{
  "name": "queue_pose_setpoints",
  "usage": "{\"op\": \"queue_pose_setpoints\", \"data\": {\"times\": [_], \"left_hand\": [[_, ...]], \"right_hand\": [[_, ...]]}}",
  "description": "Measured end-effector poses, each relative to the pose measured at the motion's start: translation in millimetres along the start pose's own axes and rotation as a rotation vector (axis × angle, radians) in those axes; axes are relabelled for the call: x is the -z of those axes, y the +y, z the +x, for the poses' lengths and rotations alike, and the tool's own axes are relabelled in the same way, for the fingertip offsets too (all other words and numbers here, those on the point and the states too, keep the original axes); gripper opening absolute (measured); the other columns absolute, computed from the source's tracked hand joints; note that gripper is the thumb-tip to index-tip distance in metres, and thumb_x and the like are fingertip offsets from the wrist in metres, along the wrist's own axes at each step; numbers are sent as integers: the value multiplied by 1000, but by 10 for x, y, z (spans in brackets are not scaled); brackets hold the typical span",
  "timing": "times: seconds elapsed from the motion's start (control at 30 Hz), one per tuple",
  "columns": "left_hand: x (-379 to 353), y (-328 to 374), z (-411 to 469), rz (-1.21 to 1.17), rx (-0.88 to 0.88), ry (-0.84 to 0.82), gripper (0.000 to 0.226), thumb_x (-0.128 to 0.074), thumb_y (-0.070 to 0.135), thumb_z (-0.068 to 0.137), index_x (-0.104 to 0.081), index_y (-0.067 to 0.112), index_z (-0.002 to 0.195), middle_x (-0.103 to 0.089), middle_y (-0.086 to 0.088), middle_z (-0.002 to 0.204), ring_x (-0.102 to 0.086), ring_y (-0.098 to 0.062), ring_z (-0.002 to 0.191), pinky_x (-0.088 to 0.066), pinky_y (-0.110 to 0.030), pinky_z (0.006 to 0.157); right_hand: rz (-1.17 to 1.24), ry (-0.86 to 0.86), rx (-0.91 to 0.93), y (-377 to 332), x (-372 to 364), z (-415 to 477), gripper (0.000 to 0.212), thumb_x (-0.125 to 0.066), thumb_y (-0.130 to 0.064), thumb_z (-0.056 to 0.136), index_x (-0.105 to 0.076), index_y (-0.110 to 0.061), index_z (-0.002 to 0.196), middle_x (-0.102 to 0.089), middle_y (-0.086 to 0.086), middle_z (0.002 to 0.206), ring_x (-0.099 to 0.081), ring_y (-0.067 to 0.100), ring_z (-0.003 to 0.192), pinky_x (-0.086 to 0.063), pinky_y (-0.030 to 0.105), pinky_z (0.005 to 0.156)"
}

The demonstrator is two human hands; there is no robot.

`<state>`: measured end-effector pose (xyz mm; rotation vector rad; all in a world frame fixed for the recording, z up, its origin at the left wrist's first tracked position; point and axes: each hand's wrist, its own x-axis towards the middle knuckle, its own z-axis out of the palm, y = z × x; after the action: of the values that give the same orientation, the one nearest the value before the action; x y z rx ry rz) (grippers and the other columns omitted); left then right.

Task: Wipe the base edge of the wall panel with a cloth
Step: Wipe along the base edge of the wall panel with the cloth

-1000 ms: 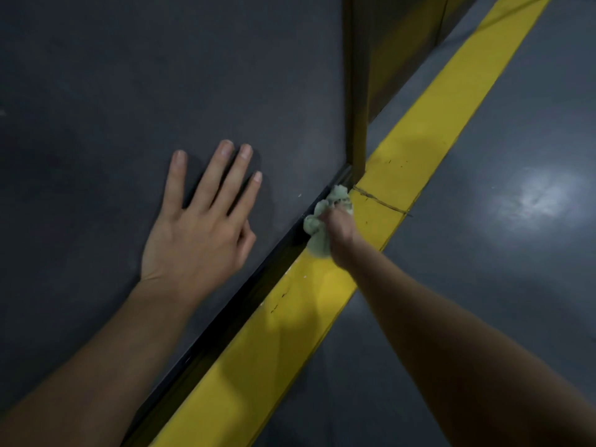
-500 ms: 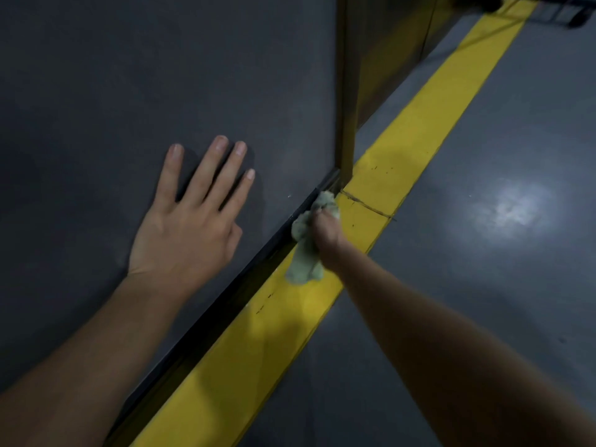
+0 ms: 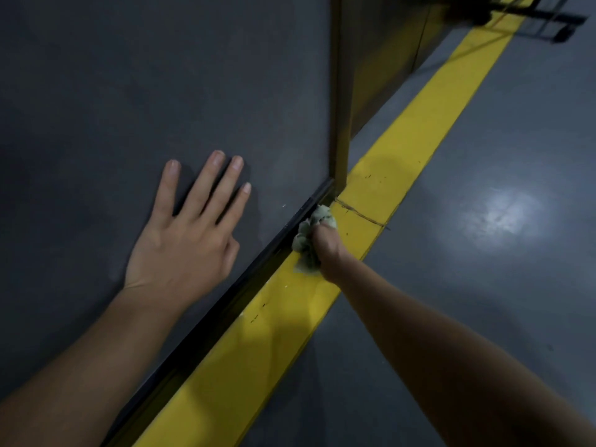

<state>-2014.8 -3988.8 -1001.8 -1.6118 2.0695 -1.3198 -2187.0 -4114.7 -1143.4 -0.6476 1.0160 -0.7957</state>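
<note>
The right hand (image 3: 327, 250) is fisted around a crumpled pale green cloth (image 3: 309, 238), arm stretched down and forward, pressing the cloth against the dark base edge (image 3: 258, 269) of the grey wall panel (image 3: 161, 91), just short of the panel's corner. Its fingers are hidden behind the knuckles and cloth. The left hand (image 3: 183, 240) lies flat on the panel, fingers spread. A yellow floor stripe (image 3: 258, 350) runs alongside the edge. Dark wheeled shapes at top right are too dim to identify.

A yellow floor stripe (image 3: 409, 146) crosses glossy grey floor (image 3: 483, 285) toward a dark wheeled frame (image 3: 548, 24).
</note>
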Motion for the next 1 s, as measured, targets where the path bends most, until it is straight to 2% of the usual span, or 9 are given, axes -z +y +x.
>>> {"op": "queue_pose_setpoints", "data": {"times": [0.2,0.37,0.5,0.6,0.7,0.77,0.83,0.9,1.0], "left_hand": [[3,5,7,4,-5,-14,68,-33,29,100,-25,13,166,-2,-17,174,-1,-35,161,14,-64,124],[-2,19,8,17,8,-10,67,-33,29,100,-27,13,165,-4,-16,174,-3,-35,161,13,-63,124],[13,11,5,-4,9,-19,68,-35,29,99,-26,14,165,-4,-16,174,-2,-35,161,15,-63,124],[14,16,-4,5,18,-19,68,-37,29,100,-25,14,166,-3,-16,174,-1,-36,161,15,-63,124],[21,28,3,14,12,-29,68,-34,30,101,-23,14,166,-1,-17,174,0,-36,161,15,-63,124],[25,30,3,14,9,-40,68,-33,31,101,-22,14,166,1,-16,174,1,-36,161,16,-64,123],[28,35,6,18,10,-57,69,-33,33,100,-22,15,166,2,-16,174,1,-35,161,18,-64,122],[39,40,14,2,6,-75,70,-33,34,99,-22,15,166,2,-16,174,2,-35,161,19,-64,121],[59,38,21,-46,15,-70,69,-32,33,97,-30,16,164,-3,-15,174,-2,-34,161,16,-63,123]], "right_hand": [[-105,-31,39,337,-317,-614,32,-20,9,88,-18,-20,76,-17,5,73,-17,15,59,-26,26,45],[-202,50,-52,410,-306,-511,21,-34,-16,103,-47,-16,86,-52,4,82,-52,16,74,-45,30,67],[-230,127,-52,113,-147,-53,16,-32,-19,93,-46,-13,88,-52,14,83,-54,24,72,-42,34,58],[-181,162,10,-220,-73,-1,21,-31,-10,98,-42,-16,80,-47,7,73,-49,18,61,-38,32,53],[-348,180,85,-287,-113,-10,28,-37,-18,102,-43,-29,77,-48,-8,79,-49,6,67,-43,23,61],[-585,169,119,-129,-181,-98,20,-39,-28,98,-44,-34,79,-50,-9,86,-56,12,83,-47,27,75],[-827,139,200,185,-252,-223,15,-35,-33,94,-50,-34,92,-53,0,99,-57,27,103,-48,40,89],[-910,47,225,429,-390,-513,30,-36,-27,101,-52,-16,123,-52,9,119,-52,29,113,-44,38,92],[-1116,-10,248,569,-597,-785,55,-37,-23,102,-25,-16,154,-27,6,158,-32,29,141,-43,42,101]]}}
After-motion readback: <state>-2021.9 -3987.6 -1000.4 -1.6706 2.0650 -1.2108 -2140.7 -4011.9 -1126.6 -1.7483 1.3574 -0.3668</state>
